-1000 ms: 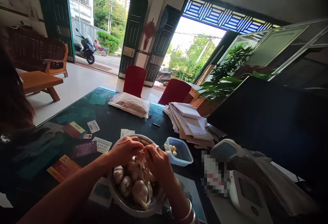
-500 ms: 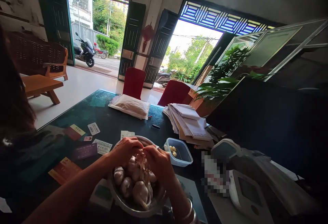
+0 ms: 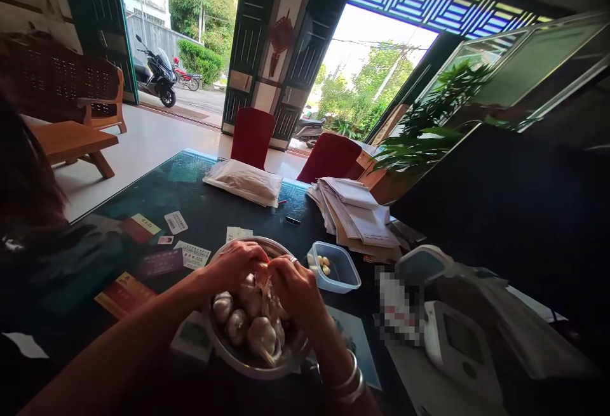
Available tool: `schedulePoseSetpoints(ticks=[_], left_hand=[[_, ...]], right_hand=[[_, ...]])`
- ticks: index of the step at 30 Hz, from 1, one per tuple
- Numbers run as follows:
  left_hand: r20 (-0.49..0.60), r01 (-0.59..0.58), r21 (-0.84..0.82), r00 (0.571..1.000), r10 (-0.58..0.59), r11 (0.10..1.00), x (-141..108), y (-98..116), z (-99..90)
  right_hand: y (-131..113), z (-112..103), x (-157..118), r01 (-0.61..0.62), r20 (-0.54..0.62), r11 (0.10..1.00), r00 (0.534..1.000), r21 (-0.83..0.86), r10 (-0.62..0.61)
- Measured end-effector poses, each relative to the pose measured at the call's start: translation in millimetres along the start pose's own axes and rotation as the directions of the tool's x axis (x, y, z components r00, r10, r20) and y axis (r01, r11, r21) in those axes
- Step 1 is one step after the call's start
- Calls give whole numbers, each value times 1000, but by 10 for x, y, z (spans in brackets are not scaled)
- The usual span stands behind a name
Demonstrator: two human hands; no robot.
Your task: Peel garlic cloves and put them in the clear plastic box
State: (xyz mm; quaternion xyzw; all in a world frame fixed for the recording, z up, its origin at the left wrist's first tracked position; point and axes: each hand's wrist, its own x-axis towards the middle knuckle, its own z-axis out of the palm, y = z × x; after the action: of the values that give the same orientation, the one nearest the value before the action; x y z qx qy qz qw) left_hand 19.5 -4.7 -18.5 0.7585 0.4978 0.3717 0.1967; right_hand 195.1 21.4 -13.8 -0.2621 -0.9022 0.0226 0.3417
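Observation:
My left hand (image 3: 238,265) and my right hand (image 3: 293,282) meet fingertip to fingertip over a round metal bowl (image 3: 260,373). Both pinch a small piece of garlic, mostly hidden behind the fingers. Whole garlic bulbs (image 3: 262,338) fill the bowl, with loose papery garlic skin (image 3: 267,298) just beneath my fingers. To the right of the bowl stands a clear plastic container (image 3: 347,270) with several peeled garlic cloves (image 3: 325,265) at its left end. A ring and bracelets are on my right hand and wrist.
Cards (image 3: 162,262) lie under or on the dark tabletop at left. Farther back are a padded packet (image 3: 245,181), a pen (image 3: 292,220) and stacked papers (image 3: 355,213). A white device with a screen (image 3: 457,346) sits at right. Red chairs (image 3: 252,138) stand beyond the table.
The camera view has tilted down slightly, so the scene sits higher. Both hands stay together over the bowl, with only slight finger movement.

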Motion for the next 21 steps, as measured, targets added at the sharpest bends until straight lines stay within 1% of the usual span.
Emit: schedulePoseSetpoints(ticks=[3, 6, 12, 16, 21], left_hand=[[4, 5, -20, 1000, -5, 1000, 7, -4, -10], [2, 10, -39, 1000, -10, 999, 13, -2, -11], [-30, 37, -38, 999, -38, 999, 24, 59, -20], [-50, 33, -49, 998, -35, 998, 23, 100, -35], [-54, 28, -104, 998, -33, 994, 18, 45, -18]], right_hand=[[-7, 37, -11, 0, -10, 998, 1000, -70, 0], [-11, 47, -5, -15, -11, 996, 1000, -87, 14], [-14, 26, 18, -57, -39, 998, 998, -13, 57], [4, 39, 22, -121, -50, 993, 991, 18, 122], [43, -28, 42, -181, -80, 980, 979, 86, 187]])
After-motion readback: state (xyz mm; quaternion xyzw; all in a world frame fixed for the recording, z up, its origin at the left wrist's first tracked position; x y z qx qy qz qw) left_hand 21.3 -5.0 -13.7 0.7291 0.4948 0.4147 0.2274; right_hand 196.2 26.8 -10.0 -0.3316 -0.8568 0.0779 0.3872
